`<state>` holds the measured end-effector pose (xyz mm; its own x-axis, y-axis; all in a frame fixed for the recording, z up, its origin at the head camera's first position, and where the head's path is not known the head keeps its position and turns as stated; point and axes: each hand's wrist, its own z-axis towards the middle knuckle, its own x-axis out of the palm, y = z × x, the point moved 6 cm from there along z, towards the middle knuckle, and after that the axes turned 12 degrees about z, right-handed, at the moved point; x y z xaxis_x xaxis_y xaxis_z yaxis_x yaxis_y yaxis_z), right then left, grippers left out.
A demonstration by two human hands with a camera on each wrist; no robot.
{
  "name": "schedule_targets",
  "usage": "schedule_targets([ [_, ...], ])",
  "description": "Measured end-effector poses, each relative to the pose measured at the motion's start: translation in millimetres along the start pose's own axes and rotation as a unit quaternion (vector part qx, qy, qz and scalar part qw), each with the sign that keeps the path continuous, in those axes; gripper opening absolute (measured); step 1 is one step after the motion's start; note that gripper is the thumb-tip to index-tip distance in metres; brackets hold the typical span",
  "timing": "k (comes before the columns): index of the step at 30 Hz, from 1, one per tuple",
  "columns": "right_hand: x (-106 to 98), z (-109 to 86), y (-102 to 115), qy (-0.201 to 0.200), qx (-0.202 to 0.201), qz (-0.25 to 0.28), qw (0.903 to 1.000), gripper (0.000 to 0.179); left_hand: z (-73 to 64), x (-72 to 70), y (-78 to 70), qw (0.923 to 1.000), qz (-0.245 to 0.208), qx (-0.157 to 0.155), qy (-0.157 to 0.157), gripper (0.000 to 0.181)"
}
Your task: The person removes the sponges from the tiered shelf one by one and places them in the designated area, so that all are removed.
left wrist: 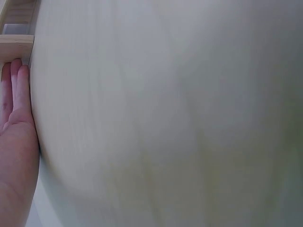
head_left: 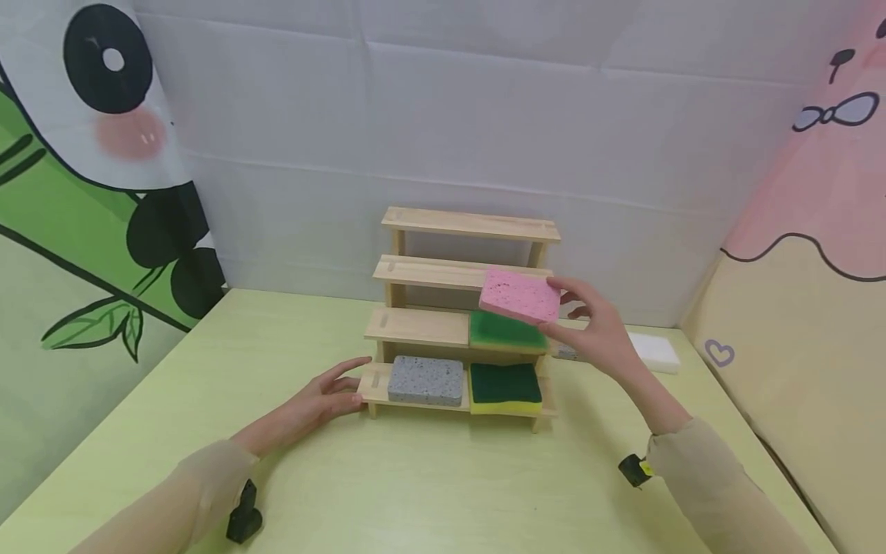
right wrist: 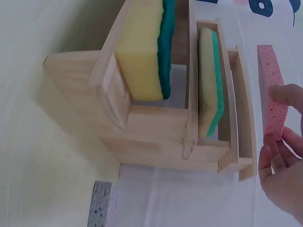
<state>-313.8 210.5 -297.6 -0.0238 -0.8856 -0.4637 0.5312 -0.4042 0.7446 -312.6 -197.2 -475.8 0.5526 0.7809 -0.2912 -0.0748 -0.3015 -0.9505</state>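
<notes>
My right hand [head_left: 601,329] pinches a pink sponge [head_left: 517,296] by its right edge, holding it before the second tier from the top of a wooden step shelf [head_left: 415,327]. In the right wrist view, thumb and fingertips press the pink sponge [right wrist: 271,71] from opposite sides, apart from the wood. With straight fingers, my left hand [head_left: 321,402] touches the left end of the bottom tier. That tier carries a grey speckled sponge [head_left: 425,382] at left and a dark green and yellow scouring sponge [head_left: 505,391] at right. Above the latter lies a green scouring sponge [head_left: 504,332].
Right of the shelf, a white block [head_left: 654,352] lies on the pale table [head_left: 429,477]. A grey speckled block [right wrist: 99,201] lies beside the shelf in the right wrist view. Behind stands a white cloth backdrop [head_left: 471,115], with painted panels at both sides.
</notes>
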Motion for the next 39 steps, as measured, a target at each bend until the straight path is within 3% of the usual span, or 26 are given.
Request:
schedule_targets([
  [21,-52,-16.9,-36,-0.053,-0.02,-0.053,0.997,0.066,-2.7,1.3,-0.5,1.0,0.002,-0.009,0.002,0.069],
  [39,-83,-35.5,-61,-0.044,0.004,-0.086,0.9953,0.068,-1.2,-0.6,-0.8,1.0,-0.005,-0.004,-0.003,0.068],
])
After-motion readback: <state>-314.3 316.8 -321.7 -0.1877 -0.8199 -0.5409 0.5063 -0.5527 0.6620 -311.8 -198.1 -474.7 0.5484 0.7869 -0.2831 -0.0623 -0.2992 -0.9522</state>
